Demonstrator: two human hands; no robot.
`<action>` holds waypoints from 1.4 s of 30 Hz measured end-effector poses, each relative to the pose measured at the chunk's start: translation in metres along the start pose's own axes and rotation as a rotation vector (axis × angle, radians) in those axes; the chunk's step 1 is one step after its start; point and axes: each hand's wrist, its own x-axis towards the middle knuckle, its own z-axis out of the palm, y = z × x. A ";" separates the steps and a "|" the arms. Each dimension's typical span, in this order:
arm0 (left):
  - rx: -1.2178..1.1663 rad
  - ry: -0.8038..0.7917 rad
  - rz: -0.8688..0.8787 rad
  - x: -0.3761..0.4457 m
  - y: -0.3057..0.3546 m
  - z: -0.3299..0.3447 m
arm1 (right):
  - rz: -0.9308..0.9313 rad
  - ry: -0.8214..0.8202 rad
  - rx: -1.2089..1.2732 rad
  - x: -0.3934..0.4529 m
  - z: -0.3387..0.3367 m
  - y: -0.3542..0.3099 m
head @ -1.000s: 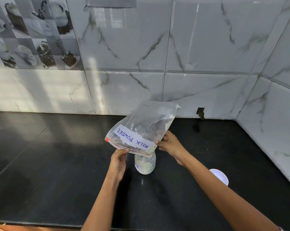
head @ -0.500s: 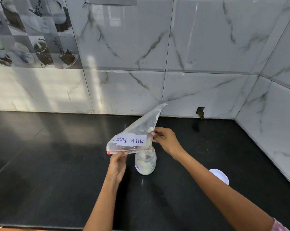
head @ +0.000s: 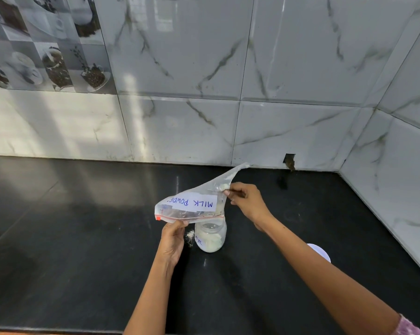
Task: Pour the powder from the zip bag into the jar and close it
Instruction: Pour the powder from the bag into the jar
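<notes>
Emptying the last of the powder: nearest the viewer, both forearms reach in from the front edge of the worktop (head: pixel 59 238). The left hand (head: pixel 172 240) pinches the zip end of the zip bag (head: pixel 194 206) between thumb and curled fingers. Just right of it stands the jar (head: pixel 210 236), open and upright near the middle of the worktop, with pale powder filling its lower part. A small scatter of spilled powder (head: pixel 190 235) lies on the dark surface between the left hand and the jar; a second ago this patch was not to be seen. To the right, near the right edge and partly hidden behind the right forearm, lies the white lid (head: pixel 321 252), well apart from the jar. Above the jar, the bag hangs with its zip mouth turned down over the jar's opening, its "MILK POWDER" label reading upside down. The right hand (head: pixel 246 201) grips the bag's far side, fingers curled round the plastic. Over the past second the bag has gone from a raised flat sheet to a collapsed, pulled-out wedge, its far corner pointing toward the back wall (head: pixel 300 131). Only a little powder clings near the right fingers, so the pour is judged almost complete. Remaining steps are setting the bag aside, fetching the lid and closing the jar. The spill suggests the mouth sits slightly off the opening.
</notes>
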 end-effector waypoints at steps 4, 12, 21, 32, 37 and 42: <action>0.038 0.017 -0.021 0.001 0.003 0.000 | -0.010 0.021 -0.042 0.002 -0.001 0.001; -0.004 0.072 -0.051 0.005 0.003 -0.001 | -0.013 0.061 0.047 0.003 0.001 -0.001; 0.127 0.130 -0.134 0.004 0.009 0.001 | -0.002 0.100 0.049 0.002 0.001 0.002; 0.229 0.340 0.011 -0.003 0.014 0.004 | -0.072 0.106 -0.051 0.001 0.006 0.007; 0.265 0.302 -0.008 -0.006 0.015 0.012 | -0.094 0.150 -0.050 0.001 0.006 0.012; 0.283 0.304 0.001 -0.004 0.018 0.017 | -0.087 0.286 0.024 0.000 0.005 0.019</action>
